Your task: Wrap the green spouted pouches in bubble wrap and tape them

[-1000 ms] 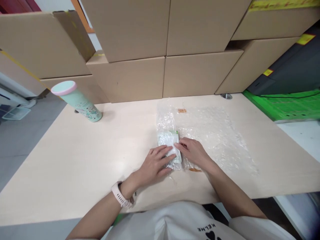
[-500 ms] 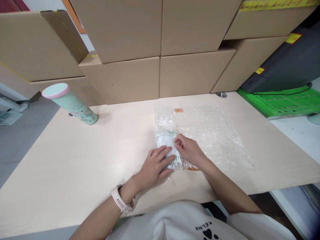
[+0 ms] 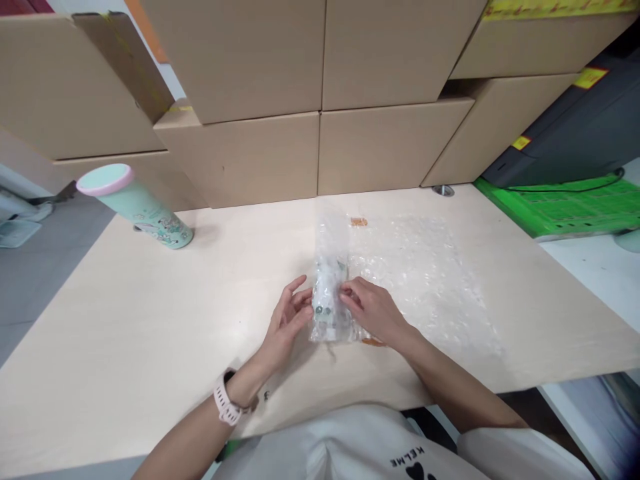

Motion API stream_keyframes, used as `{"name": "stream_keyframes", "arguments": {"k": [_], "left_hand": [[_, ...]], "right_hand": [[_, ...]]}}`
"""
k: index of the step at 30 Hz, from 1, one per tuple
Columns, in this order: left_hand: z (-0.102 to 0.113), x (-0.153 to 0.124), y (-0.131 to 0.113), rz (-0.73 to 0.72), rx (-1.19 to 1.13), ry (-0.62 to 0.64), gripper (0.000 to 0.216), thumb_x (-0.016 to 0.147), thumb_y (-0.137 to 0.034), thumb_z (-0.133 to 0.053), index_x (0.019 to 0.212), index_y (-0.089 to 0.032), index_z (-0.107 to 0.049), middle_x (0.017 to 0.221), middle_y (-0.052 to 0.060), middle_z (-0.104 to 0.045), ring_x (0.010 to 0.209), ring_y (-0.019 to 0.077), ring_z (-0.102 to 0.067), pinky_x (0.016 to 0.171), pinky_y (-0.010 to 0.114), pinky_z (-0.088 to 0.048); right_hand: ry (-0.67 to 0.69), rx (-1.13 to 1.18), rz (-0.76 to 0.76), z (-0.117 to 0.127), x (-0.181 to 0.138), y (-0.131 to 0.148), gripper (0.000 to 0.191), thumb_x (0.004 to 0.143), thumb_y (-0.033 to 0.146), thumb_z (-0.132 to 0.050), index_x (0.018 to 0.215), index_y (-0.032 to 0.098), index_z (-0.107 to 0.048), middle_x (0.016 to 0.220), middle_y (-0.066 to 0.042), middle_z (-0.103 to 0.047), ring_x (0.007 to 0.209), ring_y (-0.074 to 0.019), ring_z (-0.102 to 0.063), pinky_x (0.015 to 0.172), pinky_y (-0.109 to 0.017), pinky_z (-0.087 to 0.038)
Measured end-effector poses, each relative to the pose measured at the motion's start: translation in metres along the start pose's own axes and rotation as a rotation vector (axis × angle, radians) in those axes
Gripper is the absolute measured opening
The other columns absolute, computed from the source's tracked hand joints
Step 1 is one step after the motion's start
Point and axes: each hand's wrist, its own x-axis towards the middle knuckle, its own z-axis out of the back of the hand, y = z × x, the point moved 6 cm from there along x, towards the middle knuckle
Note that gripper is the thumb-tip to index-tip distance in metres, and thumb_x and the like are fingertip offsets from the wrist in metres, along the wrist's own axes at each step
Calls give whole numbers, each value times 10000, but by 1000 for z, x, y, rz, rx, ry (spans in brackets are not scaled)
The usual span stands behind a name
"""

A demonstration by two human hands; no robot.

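Head view. Pale wood-look table (image 3: pixel 150 347), backed by stacked cardboard boxes (image 3: pixel 265 160); mint tumbler (image 3: pixel 155 213) with pink rim near the far left corner; green plastic rack (image 3: pixel 560 207) beyond the right side.

Item: packet (image 3: pixel 327 287), white with green print, lying inside clear bubble wrap (image 3: pixel 420 280) along the sheet's left side, near the middle of the table. Judged light, fairly soft and easily squeezed. Contents hidden, fragility therefore uncertain. Wrap probably slick, springy and inclined to unfold unless pressed down. Best taken by both long sides, with flat, gentle pressure, packet and film together.

Left hand (image 3: pixel 285 323): half open, thumb and fingers apart, tips against the packet's left edge, no firm grip showing. Right hand (image 3: pixel 375 310): fingers curled, thumb and forefinger nearly together, apparently pinching film at the packet's right edge; exact contact too small to make out.
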Motion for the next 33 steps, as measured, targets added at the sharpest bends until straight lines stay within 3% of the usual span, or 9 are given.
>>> {"name": "stream_keyframes", "arguments": {"k": [5,9,13,17,21,25,30,33], "left_hand": [[-25,-14,-24,-421,640,211,560,894,-394,-624,1416,-278,-459,1477,111,-447,1333,303,-408,1101,485,-338],[-35,-20,-17,-651,1087,267,618,906,-348,-614,1477,-301,-381,1492,110,-432,1287,298,-397,1086,499,-333],[-34,-18,-3,-639,1272,284,672,916,-399,-585,1518,-289,-308,1516,111,-399,1249,313,-392,1042,487,-357],[-36,-16,4,-603,1376,280,698,912,-462,-571,1526,-287,-290,1527,109,-395,1226,323,-402,993,474,-364],[-40,-16,7,-568,1454,284,647,915,-484,-556,1491,-263,-362,1537,102,-396,1235,336,-406,958,469,-364],[-43,-15,10,-542,1480,289,610,917,-450,-568,1466,-245,-398,1532,108,-407,1244,341,-414,952,485,-366],[-43,-16,6,-503,1350,290,612,895,-464,-601,1449,-274,-421,1542,118,-380,1270,356,-399,973,537,-380],[-27,-13,-7,-409,1094,105,549,913,-463,-578,1414,-282,-446,1543,127,-349,1332,328,-372,1037,538,-376]], "right_hand": [[145,322,92,-12,-3,15,191,906,213,-495,990,194,-666,966,-63,-676,822,-184,-632,732,-294,-485],[286,485,70,-22,-5,20,192,797,189,-584,955,200,-691,897,-34,-708,812,-208,-641,735,-303,-506],[331,536,63,-16,-3,20,165,805,210,-567,894,186,-704,823,-22,-711,793,-206,-644,709,-289,-500],[350,417,66,-1,-1,9,194,833,219,-518,730,193,-679,728,-3,-681,693,-175,-617,643,-264,-459],[210,233,10,21,0,-9,279,873,250,-492,635,187,-624,645,10,-615,608,-141,-545,588,-250,-387],[53,315,-48,34,-1,-10,257,922,331,-494,762,189,-637,704,4,-606,648,-139,-530,591,-254,-388],[188,284,29,15,-4,8,183,959,304,-448,893,219,-596,884,-7,-602,719,-137,-551,653,-277,-430],[227,264,46,10,-5,9,171,977,293,-411,926,228,-561,921,-8,-577,745,-139,-550,686,-289,-444]]}}
